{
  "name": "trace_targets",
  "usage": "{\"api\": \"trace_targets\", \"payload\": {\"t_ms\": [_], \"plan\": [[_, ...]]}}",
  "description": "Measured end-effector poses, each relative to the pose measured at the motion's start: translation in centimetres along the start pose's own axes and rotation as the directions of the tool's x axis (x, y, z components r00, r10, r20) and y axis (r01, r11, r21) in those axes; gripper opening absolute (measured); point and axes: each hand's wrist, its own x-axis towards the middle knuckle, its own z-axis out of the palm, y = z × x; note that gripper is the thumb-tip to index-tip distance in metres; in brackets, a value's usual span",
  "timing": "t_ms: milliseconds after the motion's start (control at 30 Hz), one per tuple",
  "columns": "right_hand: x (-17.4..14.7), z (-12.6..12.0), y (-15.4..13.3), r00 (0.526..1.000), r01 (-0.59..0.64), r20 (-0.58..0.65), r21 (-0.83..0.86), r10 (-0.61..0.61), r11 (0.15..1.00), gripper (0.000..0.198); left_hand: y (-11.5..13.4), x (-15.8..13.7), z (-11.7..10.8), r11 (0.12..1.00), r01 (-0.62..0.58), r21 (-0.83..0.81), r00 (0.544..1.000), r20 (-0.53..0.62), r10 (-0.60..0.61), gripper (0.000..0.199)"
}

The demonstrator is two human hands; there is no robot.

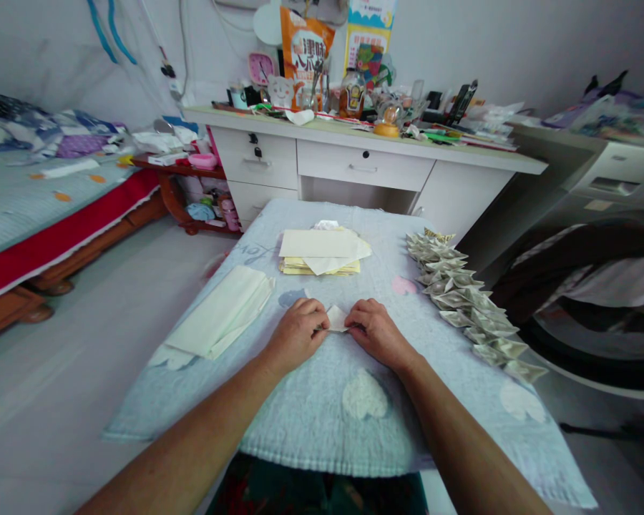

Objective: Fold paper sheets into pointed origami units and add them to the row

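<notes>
A small folded piece of pale paper point(336, 318) is held low over the cloth-covered table, between my two hands. My left hand point(299, 330) pinches its left corner, fingers curled closed. On the other side my right hand point(376, 330) grips the right corner between thumb and fingers. Just beyond the hands lies a stack of cream and yellow paper sheets point(319, 244). Left of my left hand rests a longer pile of pale folded paper point(220, 311). Rows of folded paper pieces with pointed tips point(461, 293) stand along the table's right side.
A light blue cloth point(322, 408) with heart patterns covers the table. Behind it stands a white desk point(365, 161) crowded with a jar point(353, 93), an orange bag point(305, 54) and a pink clock point(260, 68). A bed point(59, 207) is at left, a front-loading washing machine point(612, 179) at right.
</notes>
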Motion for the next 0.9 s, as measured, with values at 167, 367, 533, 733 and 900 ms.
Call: {"api": "trace_targets", "payload": {"t_ms": [167,367,533,733,900], "plan": [[-0.03,-0.12,0.01,0.997,-0.081,-0.005,0.035,0.081,0.996,0.008,-0.42,0.16,-0.02,0.998,0.048,0.043,0.998,0.033,-0.05,0.004],[-0.01,0.1,0.21,0.976,-0.213,-0.027,0.068,0.215,0.975,0.003,-0.68,0.17,0.14,0.992,0.112,0.059,0.993,0.034,-0.114,0.011],[0.37,0.23,-0.05,0.947,-0.32,-0.017,0.042,0.321,0.946,0.01,-0.76,0.11,0.49,0.968,0.186,0.167,0.982,-0.005,-0.188,0.017],[0.58,0.41,-0.42,0.923,-0.383,-0.032,-0.02,0.383,0.923,0.015,-0.34,0.21,0.57,0.932,0.271,0.241,0.961,-0.009,-0.277,0.019],[0.7,0.66,-0.49,0.919,-0.395,-0.041,-0.056,0.393,0.917,0.017,-0.32,0.25,0.67,0.926,0.268,0.265,0.961,-0.004,-0.277,0.021]]}}
